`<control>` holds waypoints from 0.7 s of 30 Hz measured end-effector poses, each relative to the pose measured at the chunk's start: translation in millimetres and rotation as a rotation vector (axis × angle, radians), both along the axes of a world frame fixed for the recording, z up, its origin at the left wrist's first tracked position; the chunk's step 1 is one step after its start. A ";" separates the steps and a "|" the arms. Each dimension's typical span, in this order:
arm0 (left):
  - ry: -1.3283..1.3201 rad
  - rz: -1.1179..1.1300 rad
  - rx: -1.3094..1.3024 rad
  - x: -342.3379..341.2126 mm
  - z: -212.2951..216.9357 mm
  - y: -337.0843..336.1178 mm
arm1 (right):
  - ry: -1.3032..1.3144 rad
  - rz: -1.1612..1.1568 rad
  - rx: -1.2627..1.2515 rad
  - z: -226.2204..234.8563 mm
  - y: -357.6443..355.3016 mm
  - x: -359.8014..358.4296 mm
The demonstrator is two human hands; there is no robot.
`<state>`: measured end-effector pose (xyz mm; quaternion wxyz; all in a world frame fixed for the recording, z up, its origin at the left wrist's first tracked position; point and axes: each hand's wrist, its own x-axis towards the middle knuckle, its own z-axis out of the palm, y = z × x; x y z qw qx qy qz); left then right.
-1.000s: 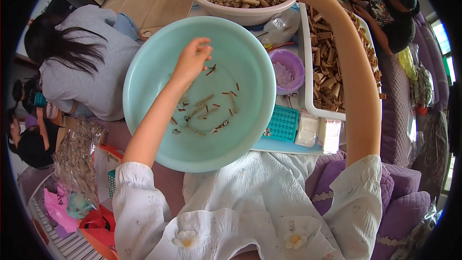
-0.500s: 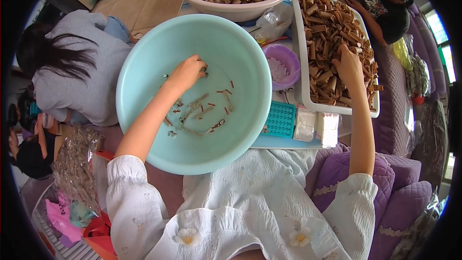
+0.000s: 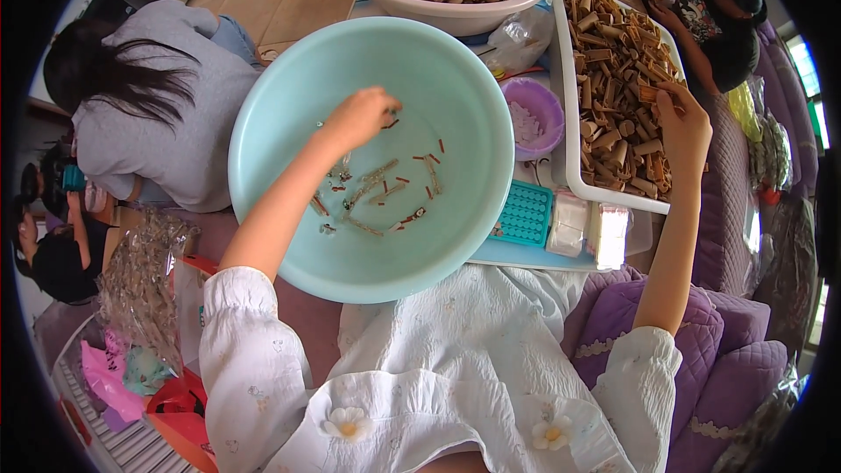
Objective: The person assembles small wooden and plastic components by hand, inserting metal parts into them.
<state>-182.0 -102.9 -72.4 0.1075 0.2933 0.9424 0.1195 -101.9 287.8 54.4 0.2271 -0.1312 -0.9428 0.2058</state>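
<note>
two hands at work, and nearest to me the big pale green basin [image 3: 289, 96] sits just above my lap, with a thin scatter of small brown and red-tipped pieces [image 3: 385, 188] on its floor. my left hand [image 3: 359, 118] hangs over that scatter with fingers curled in and tips pinched close, seemingly on one small piece (it is too tiny to say for sure). to do this well i judge i should keep the pinch low over the basin so anything let go lands among the rest and not over the rim. just past the basin's right edge lie a small teal grid tray [image 3: 523, 213] and a purple cup [image 3: 536, 118]. further right, my right hand [image 3: 683, 127] rests on the heap of tan tube-shaped pieces [image 3: 613, 61] in the long white tray [image 3: 571, 149], fingers narrowly bent around one or two of them; a light, narrow grip there should lift one piece without dragging its neighbours. farthest off stands a white bowl [image 3: 447, 10] of similar pieces
</note>
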 end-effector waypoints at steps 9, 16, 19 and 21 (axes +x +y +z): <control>-0.474 0.545 1.183 23.6 109.1 -30.8 | 0.340 0.320 -0.885 2.4 -86.6 22.3; -0.424 0.519 1.418 113.3 107.9 34.4 | 0.170 0.571 -0.888 -21.9 -204.8 33.0; -0.254 0.529 1.618 135.8 93.4 41.8 | 0.119 0.624 -0.893 -35.8 -232.9 41.9; -0.228 0.557 1.662 143.1 89.4 45.7 | 0.026 0.630 -0.903 -36.7 -239.5 50.6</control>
